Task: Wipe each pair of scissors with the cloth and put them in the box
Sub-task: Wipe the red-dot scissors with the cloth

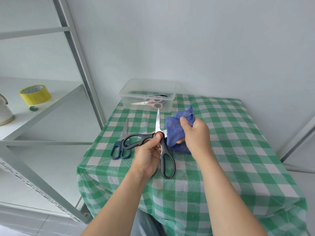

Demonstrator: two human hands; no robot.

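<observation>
- The desk (238, 150) carries the clear plastic box (173, 92) at its far edge, with pink-handled scissors (153, 102) inside.
- The blue cloth (173, 130) is soft and bunched. The right hand (196, 135) closes its grip round it, wrapping one blade.
- The black kitchen shears (167, 160) are stiff, serrated and likely weighty. They are held spread open above the desk, with the left hand (148, 155) keeping its grip at the pivot, clear of the edges.
- The teal scissors (121, 147) lie closed at the desk's left side.

Box (126, 99) at table (238, 142) rear w/ stored scissors (154, 101) inside; loose scissors (125, 131) L of held scissors (158, 121), cloth (173, 132) R.
</observation>
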